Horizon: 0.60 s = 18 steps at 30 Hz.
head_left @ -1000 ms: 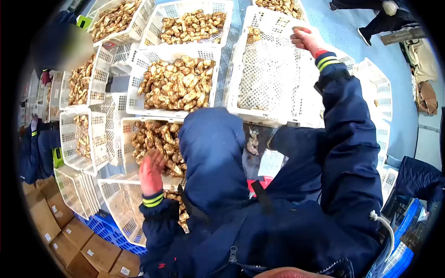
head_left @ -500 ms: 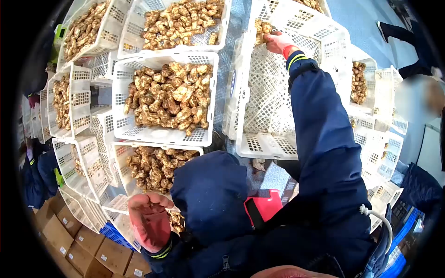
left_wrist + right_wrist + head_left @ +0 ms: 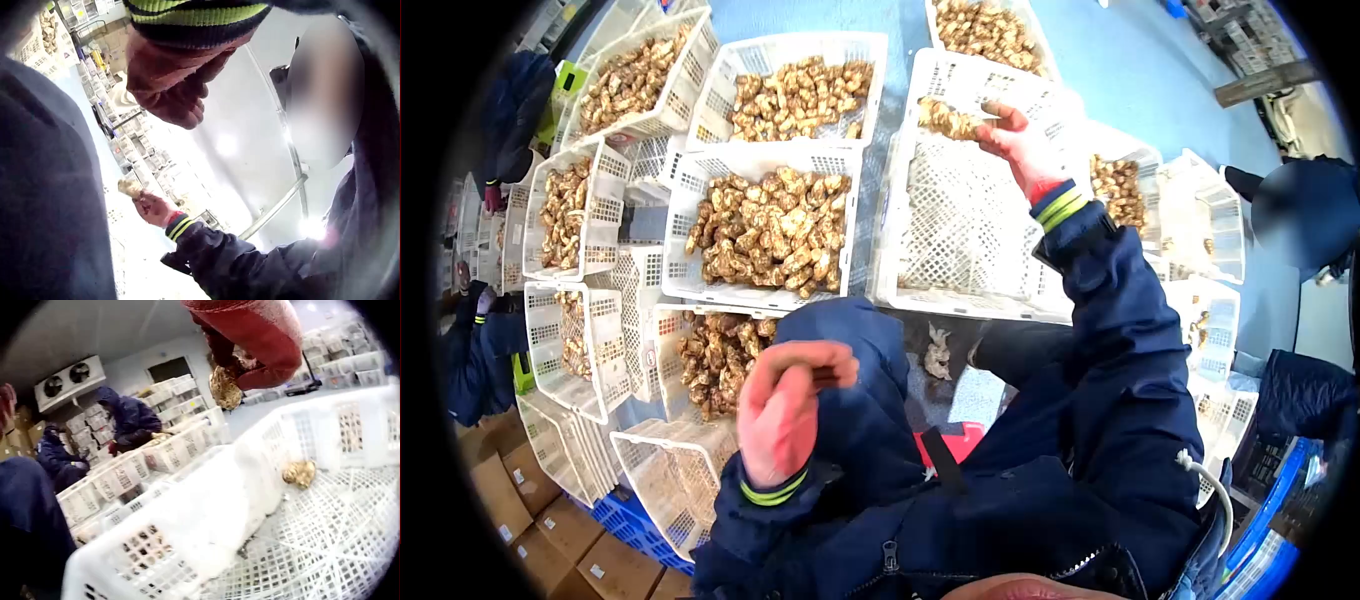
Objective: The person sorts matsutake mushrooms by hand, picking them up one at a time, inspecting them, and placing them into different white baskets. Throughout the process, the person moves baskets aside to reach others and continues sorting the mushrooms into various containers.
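My right hand [image 3: 1025, 155] is over the far part of a mostly bare white mesh crate [image 3: 960, 285], pinching a knobbly brown-and-cream piece of produce [image 3: 226, 387] between thumb and fingers. In the right wrist view another such piece [image 3: 300, 474] lies on that crate's floor against the wall. My left hand [image 3: 778, 415] hangs in the air above my left knee, its fingers loosely curled; the left wrist view shows nothing in the left hand [image 3: 178, 84].
Left of the bare crate stands a crate [image 3: 675, 240] heaped with the same produce, with several more filled crates around. Empty crates [image 3: 565, 440] are stacked at lower left, near cardboard boxes [image 3: 565, 525]. Other people [image 3: 128, 419] work beyond the crates.
The right hand went from the crate's far right rim down to the produce inside, and now holds a piece. The left hand moved right, from the lower left crates to above the knee.
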{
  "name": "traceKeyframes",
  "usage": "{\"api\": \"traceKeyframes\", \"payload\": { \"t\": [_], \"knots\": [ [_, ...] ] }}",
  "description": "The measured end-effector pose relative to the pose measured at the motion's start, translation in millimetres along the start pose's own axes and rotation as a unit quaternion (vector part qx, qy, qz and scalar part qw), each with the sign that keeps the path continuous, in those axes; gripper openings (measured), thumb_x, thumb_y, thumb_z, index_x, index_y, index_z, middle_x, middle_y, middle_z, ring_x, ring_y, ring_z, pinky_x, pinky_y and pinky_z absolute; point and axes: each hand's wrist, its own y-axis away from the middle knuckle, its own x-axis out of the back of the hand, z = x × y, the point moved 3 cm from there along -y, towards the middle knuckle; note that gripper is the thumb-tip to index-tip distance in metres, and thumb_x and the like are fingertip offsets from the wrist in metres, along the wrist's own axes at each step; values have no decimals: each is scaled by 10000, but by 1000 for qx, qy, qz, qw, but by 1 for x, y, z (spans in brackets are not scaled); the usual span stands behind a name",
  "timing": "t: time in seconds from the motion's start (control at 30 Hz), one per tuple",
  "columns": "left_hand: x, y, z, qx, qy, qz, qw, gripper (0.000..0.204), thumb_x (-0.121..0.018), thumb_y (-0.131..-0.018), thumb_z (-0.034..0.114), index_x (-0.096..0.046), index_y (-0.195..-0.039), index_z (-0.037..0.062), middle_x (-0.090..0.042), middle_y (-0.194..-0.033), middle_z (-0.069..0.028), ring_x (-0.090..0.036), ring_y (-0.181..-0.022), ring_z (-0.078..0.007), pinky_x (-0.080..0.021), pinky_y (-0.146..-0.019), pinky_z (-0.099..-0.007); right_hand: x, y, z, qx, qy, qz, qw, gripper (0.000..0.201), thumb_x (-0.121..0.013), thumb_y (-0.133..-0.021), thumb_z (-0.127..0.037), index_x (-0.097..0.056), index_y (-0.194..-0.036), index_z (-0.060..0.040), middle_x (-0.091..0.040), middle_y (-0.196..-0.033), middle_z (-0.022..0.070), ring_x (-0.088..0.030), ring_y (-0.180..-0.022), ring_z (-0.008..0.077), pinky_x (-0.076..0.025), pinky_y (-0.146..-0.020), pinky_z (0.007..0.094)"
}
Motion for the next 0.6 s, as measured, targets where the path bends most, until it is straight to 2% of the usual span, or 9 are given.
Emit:
{"api": "traceKeyframes", "payload": {
  "t": [0.13, 0.23, 0.3, 0.37, 0.4, 0.43, 0.5, 0.57, 0.6],
  "knots": [
    [-36, 10, -23, 55, -35, -98, 993, 285, -385, -883, 160, -468, -1037, -64, -549, -1010, -185, -558, -903, -240, -433, -806, -341, -41, 115, -98, 137, 109, -10, 984, 465, -612, -727, -27, -443, -1157, 20, -548, -945, 76, -522, -869, 141, -423, -792, 259],
    [-54, 18, -46, 79, 34, -206, 975, 385, -428, -879, 209, -397, -1164, -48, -505, -1122, -176, -515, -1015, -254, -410, -860, -355, -64, 198, -120, 213, 225, 14, 951, 478, -629, -702, -19, -467, -1151, -10, -549, -960, 61, -521, -887, 138, -419, -800, 270],
    [-61, 26, -62, 97, 86, -205, 970, 439, -438, -878, 237, -349, -1211, -34, -462, -1176, -176, -491, -1047, -256, -395, -878, -376, -78, 246, -121, 294, 353, 45, 887, 421, -640, -663, -20, -536, -1071, -26, -577, -913, 99, -563, -820, 189, -439, -734, 281],
    [-72, 35, -67, 114, 193, -164, 961, 381, -469, -873, 219, -395, -1156, -26, -522, -1061, -127, -529, -954, -219, -417, -850, -348, -95, 280, -122, 378, 444, -2, 812, 376, -648, -633, -49, -565, -999, -39, -571, -853, 96, -563, -782, 235, -447, -694, 292],
    [-70, 35, -72, 160, 220, -168, 947, 334, -467, -874, 202, -420, -1120, -19, -531, -1024, -118, -539, -930, -227, -424, -839, -374, -103, 287, -118, 396, 472, -78, 784, 365, -646, -617, -73, -569, -973, -50, -567, -840, 86, -562, -780, 243, -449, -676, 304],
    [-72, 43, -70, 144, 247, -180, 941, 285, -469, -872, 180, -443, -1085, -8, -539, -993, -104, -549, -902, -237, -433, -822, -391, -109, 293, -113, 411, 497, -154, 749, 355, -644, -601, -97, -574, -947, -61, -563, -827, 75, -560, -777, 252, -451, -659, 316],
    [-66, 45, -73, 153, 233, -157, 947, 269, -477, -868, 171, -457, -1071, -4, -543, -989, -91, -561, -875, -243, -443, -804, -393, -120, 301, -106, 476, 493, -142, 714, 328, -627, -609, -132, -576, -925, -63, -556, -822, 74, -564, -767, 252, -455, -640, 345],
    [-65, 50, -67, 139, 238, -168, 947, 260, -481, -866, 169, -469, -1069, 7, -548, -991, -86, -572, -868, -239, -456, -781, -379, -112, 300, -109, 490, 451, -125, 736, 311, -625, -621, -126, -576, -919, -56, -560, -836, 86, -563, -775, 261, -456, -650, 350],
    [-59, 47, -68, 150, 227, -147, 951, 260, -481, -867, 172, -471, -1074, 14, -555, -993, -98, -581, -867, -240, -476, -741, -353, -111, 303, -122, 448, 450, -128, 762, 318, -631, -610, -97, -572, -919, -42, -567, -855, 99, -564, -791, 274, -457, -662, 355]
  ]
}}
